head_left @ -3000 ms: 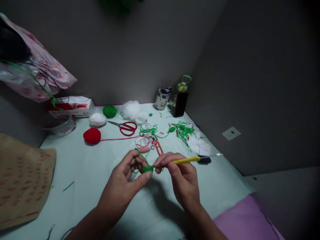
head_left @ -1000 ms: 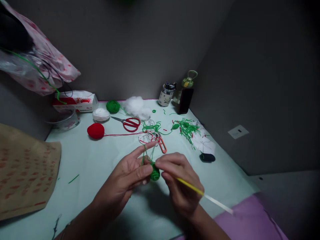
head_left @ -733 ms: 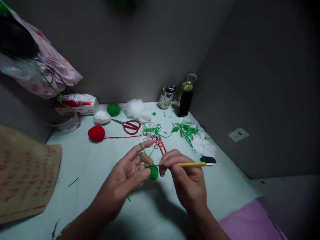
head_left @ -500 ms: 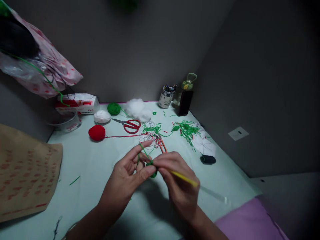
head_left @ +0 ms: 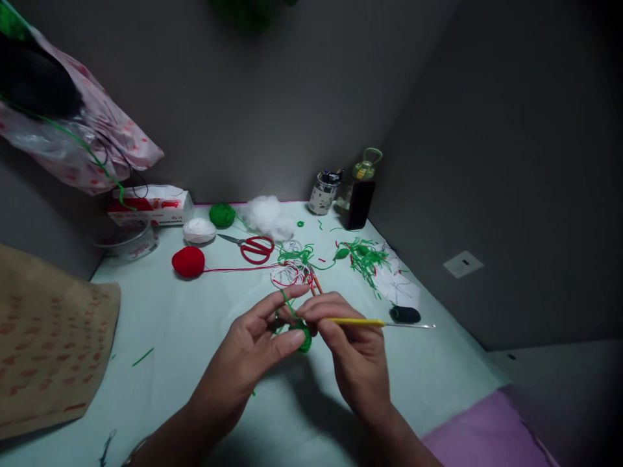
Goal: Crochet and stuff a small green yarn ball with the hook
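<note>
Left hand (head_left: 253, 347): we pinch the green crochet piece (head_left: 302, 336), yarn taut over the forefinger.
Right hand (head_left: 353, 353): fingers pinch the crochet hook (head_left: 370, 322); we keep strokes short.

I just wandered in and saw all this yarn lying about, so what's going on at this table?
A person is crocheting. The left hand pinches a small green crocheted piece, with green yarn looped over its forefinger. The right hand grips a yellow-handled crochet hook whose tip meets the piece. On the pale table behind lie a red yarn ball, red-handled scissors, white stuffing and green yarn scraps.
</note>
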{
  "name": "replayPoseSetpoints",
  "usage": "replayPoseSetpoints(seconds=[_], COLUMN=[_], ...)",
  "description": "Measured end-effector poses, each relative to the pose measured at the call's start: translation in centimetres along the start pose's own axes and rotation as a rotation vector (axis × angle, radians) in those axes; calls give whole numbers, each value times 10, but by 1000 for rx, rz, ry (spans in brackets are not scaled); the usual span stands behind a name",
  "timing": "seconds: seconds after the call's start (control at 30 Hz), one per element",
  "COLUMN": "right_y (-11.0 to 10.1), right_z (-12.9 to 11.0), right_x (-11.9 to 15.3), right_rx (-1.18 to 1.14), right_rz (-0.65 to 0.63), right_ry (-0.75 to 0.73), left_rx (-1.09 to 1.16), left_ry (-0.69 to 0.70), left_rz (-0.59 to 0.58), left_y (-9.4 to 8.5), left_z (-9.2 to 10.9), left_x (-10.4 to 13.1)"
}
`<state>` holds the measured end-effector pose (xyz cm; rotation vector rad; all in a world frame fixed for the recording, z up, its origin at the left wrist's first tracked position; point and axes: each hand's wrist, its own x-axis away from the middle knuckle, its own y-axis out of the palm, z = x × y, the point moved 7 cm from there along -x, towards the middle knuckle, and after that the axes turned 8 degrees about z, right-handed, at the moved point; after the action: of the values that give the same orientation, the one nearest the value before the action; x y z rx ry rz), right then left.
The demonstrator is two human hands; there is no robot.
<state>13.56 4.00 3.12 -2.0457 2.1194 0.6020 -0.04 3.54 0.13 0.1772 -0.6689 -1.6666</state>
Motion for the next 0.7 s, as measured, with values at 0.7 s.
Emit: replayPoseSetpoints(seconds=[0.7], right_y=[-4], right_z=[11], right_x=[-7], right_rx=[-201], right_rz=[-12], right_ry=[149], left_rx=[-225], left_ry=[99], left_rz=[125], left_y=[-11], left_z=[13], left_x=[-1])
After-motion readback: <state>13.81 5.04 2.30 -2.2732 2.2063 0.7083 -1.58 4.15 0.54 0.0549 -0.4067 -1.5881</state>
